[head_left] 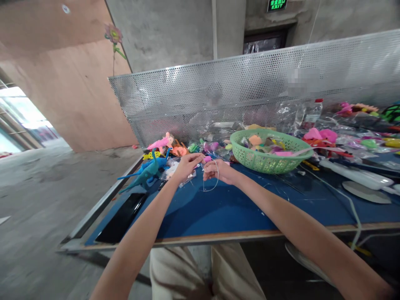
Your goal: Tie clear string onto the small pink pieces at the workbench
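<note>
- The left hand [186, 166] hovers over the blue-topped bench [225, 208], fingers pressed together, pinching one end of a thin clear loop of string [210, 183].
- The right hand [218, 170] pinches the other end, just beside a small pink toy piece [207, 158].
- A green woven plastic basket [268, 160] sits near, to the right.
- Blue rubbery dinosaur toys [146, 171] lie to the left.

basket [265, 160] on table [218, 208] right of both hands, toy dinosaurs [146, 171] left, perforated screen [250, 91] behind
</note>
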Available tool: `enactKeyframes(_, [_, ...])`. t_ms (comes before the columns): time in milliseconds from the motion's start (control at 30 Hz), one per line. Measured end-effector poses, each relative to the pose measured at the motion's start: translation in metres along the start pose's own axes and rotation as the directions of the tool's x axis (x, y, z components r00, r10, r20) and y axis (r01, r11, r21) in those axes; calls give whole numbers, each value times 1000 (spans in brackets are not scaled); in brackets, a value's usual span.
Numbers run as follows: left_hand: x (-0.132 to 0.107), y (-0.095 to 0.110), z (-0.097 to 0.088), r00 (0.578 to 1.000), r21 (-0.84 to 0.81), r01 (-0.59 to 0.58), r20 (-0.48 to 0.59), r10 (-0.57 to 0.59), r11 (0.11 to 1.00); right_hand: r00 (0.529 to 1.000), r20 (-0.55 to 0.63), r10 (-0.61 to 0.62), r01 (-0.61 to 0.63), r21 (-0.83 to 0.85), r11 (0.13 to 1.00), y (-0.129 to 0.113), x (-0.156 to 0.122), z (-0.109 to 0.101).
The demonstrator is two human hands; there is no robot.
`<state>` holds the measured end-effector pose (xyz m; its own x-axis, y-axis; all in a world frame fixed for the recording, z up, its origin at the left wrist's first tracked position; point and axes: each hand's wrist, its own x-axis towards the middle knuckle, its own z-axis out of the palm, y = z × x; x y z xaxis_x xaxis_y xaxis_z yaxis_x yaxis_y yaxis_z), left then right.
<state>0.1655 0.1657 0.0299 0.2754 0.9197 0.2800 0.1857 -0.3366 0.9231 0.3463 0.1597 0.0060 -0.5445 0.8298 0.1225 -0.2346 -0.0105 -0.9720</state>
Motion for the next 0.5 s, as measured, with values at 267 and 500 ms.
enactKeyframes(267, [4, -5, -4, 997, 29, -65, -45, 67, 997, 1000, -16, 2, -1, 47, 999, 2, 2, 2])
enactKeyframes(500, [5, -6, -3, 993, 70, -93, -71, 98, 993, 993, -17, -120, 116, -163, 980, -1, 1, -3])
